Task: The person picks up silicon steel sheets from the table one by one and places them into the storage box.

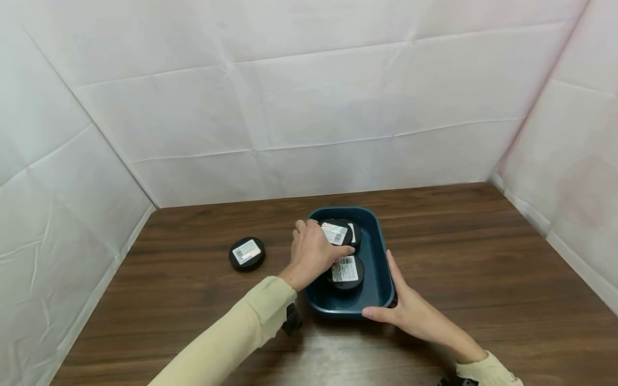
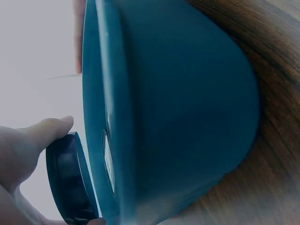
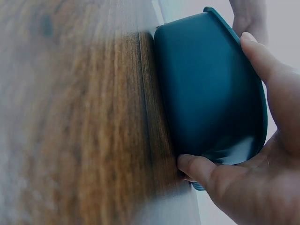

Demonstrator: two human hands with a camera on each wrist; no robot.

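Note:
My left hand [image 1: 311, 252] holds a round black tin with a white label [image 1: 334, 232] by its edge, thumb on one side and fingers on the other. It is over the far left part of a blue plastic tub [image 1: 381, 273]; in the left wrist view the held tin [image 2: 70, 180] is above the rim. Inside the tub lies another labelled tin [image 1: 348, 272], and one more [image 1: 355, 234] shows partly behind the held one. My right hand [image 1: 410, 313] holds the tub's near right corner, thumb at the front rim and fingers along the right side.
One more black tin [image 1: 247, 253] with a white label lies on the brown wooden table [image 1: 193, 316], left of the tub. White sheeting [image 1: 309, 107] stands behind the table and along both sides.

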